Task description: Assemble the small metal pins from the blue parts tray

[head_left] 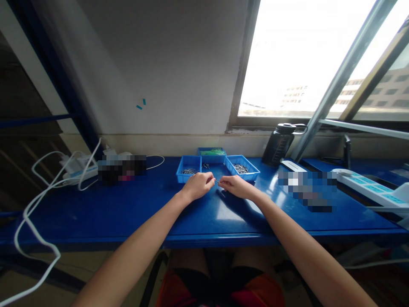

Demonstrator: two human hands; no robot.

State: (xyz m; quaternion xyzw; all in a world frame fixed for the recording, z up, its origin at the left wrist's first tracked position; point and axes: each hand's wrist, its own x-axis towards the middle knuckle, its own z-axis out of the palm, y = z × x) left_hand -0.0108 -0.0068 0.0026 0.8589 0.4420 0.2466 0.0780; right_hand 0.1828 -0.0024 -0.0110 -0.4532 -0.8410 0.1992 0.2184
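Note:
My left hand (198, 185) and my right hand (235, 186) meet over the blue table (134, 209), fingers pinched together. Between the fingertips there is a thin metal pin (217, 181), too small to make out well. Just beyond the hands stand three small blue trays: the left tray (189, 169) holds several small metal pieces, the right tray (243, 167) holds more metal pieces, and the middle back tray (211, 154) holds something green. A few loose metal bits (205, 166) lie between the trays.
A dark bottle (278, 144) stands at the back right below the window. A white power strip (370, 186) lies at the far right. White cables and chargers (76, 168) trail off the table's left side. The wall lies close behind the trays.

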